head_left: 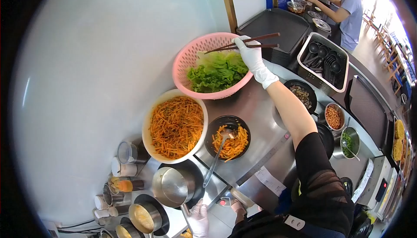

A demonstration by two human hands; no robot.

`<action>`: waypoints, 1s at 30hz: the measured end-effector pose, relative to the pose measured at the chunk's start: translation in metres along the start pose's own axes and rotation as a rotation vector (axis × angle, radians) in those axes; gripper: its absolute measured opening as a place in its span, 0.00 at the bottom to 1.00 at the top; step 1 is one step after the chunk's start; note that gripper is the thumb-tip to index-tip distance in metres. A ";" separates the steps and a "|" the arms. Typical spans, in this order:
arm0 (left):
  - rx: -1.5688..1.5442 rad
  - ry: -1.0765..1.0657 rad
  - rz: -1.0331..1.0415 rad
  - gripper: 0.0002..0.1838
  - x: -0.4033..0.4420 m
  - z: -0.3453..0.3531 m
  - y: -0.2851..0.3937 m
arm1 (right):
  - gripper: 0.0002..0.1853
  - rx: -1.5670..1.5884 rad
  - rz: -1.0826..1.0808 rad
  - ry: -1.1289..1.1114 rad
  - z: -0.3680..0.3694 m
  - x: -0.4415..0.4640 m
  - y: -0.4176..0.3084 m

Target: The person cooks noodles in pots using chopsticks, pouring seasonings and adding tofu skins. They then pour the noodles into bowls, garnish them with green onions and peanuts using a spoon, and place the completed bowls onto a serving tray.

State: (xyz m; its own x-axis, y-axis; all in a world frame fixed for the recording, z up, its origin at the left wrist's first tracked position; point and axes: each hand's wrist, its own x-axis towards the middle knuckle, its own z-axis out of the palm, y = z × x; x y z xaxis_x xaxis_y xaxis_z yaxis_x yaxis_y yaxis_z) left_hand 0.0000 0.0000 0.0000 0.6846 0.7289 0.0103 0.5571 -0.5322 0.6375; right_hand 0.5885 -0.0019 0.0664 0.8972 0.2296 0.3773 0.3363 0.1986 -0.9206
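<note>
My right hand (253,59), in a white glove, grips a pair of dark wooden chopsticks (260,39) over a pink colander (180,70). Green lettuce (219,70) fills the colander, and the chopsticks' tips are at its far edge. Low in the view, my left hand (199,220) is gloved and closed around the handle of a steel saucepan (173,186). Below the colander is a white tub (147,139) of shredded orange vegetable (177,127). Beside it a black bowl (210,144) contains more shreds and a ladle (216,155).
Jars (126,167) and more pots (143,217) line the left. A black pan (302,94), a pot of peanuts (333,117), a pot of chopped greens (348,141) and a bin of black ladles (323,59) stand right. Another person (351,14) works at the back near stacked trays (276,27).
</note>
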 end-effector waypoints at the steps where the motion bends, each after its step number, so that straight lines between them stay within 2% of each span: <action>1: -0.090 -0.030 -0.078 0.12 0.002 -0.004 0.011 | 0.06 0.035 -0.033 -0.023 -0.006 -0.004 -0.005; 2: -0.179 -0.057 -0.155 0.12 0.002 -0.005 0.018 | 0.06 0.072 -0.069 -0.048 -0.010 -0.007 -0.011; 5: -0.185 -0.031 -0.059 0.12 0.018 0.004 0.020 | 0.05 0.028 -0.158 -0.029 -0.026 -0.007 -0.041; 6: -0.231 -0.049 -0.174 0.12 0.015 -0.002 0.030 | 0.06 0.100 -0.169 0.026 -0.032 -0.009 -0.046; 9: -0.095 -0.004 -0.054 0.12 0.017 -0.013 0.049 | 0.05 0.115 -0.131 0.219 -0.060 -0.016 -0.064; 12: -0.173 -0.064 -0.167 0.13 0.009 -0.015 0.051 | 0.05 0.079 -0.021 0.269 -0.070 -0.016 -0.044; 15: -0.116 -0.040 -0.104 0.12 0.002 -0.021 0.063 | 0.07 0.175 0.085 0.306 -0.068 -0.014 0.001; 18: -0.150 0.065 -0.038 0.14 -0.017 -0.009 0.029 | 0.07 0.341 0.046 0.401 -0.072 -0.024 -0.010; 19: -0.145 0.075 -0.038 0.14 -0.025 -0.012 0.030 | 0.07 0.367 0.042 0.399 -0.077 -0.028 -0.016; 21: -0.299 0.057 -0.170 0.14 -0.040 -0.018 0.040 | 0.08 0.393 0.023 0.407 -0.085 -0.036 -0.030; 27: -0.224 0.086 -0.126 0.13 -0.084 -0.021 0.025 | 0.08 0.409 -0.091 0.276 -0.124 -0.075 -0.083; 30: -0.368 0.043 -0.130 0.14 -0.098 -0.027 0.031 | 0.10 0.344 -0.145 0.242 -0.162 -0.120 -0.124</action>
State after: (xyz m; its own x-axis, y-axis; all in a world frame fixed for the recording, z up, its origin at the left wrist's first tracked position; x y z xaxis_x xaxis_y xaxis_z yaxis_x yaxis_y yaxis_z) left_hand -0.0623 -0.0765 0.0399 0.5948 0.8015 -0.0610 0.4265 -0.2503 0.8692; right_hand 0.4853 -0.2083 0.1194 0.9027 -0.0454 0.4278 0.3854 0.5271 -0.7574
